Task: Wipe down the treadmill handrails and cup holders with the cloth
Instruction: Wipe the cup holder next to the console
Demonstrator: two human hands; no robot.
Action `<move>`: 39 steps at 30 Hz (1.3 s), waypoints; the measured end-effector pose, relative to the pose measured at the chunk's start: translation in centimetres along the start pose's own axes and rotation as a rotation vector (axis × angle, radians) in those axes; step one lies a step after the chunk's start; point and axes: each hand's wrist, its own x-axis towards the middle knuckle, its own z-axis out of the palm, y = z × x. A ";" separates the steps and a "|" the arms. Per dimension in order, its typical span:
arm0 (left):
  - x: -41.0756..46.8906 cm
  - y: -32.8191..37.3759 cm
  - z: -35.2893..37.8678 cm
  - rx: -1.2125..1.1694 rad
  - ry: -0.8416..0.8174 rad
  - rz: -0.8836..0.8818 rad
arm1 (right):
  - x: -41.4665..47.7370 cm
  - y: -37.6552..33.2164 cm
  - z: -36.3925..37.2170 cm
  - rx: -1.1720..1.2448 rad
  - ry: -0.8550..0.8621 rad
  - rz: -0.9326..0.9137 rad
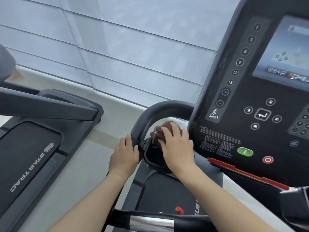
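Note:
A dark curved handrail (150,113) loops up from the left side of the treadmill console (234,114). My left hand (124,154) grips the lower part of this handrail. My right hand (175,148) presses a bunched brown cloth (160,131) into the black cup holder (153,156) just inside the rail, beside the console. Much of the cloth is hidden under my fingers.
A second treadmill (33,148) marked STAR TRAC stands to the left across a strip of grey floor. The console carries a screen (287,47), a green start button (245,151), a red stop button (268,159) and a red safety bar (247,172). A front grip bar (150,221) crosses below.

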 end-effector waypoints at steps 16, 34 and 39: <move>0.0 0.1 -0.3 -0.005 -0.021 0.005 | 0.1 0.9 2.6 -0.070 -0.110 0.043; 0.2 0.0 -0.4 -0.071 -0.035 -0.002 | -3.1 -1.5 2.6 0.008 -0.139 -0.005; 0.2 -0.1 -0.5 -0.077 -0.044 -0.001 | -4.4 -1.1 3.1 -0.073 -0.127 -0.057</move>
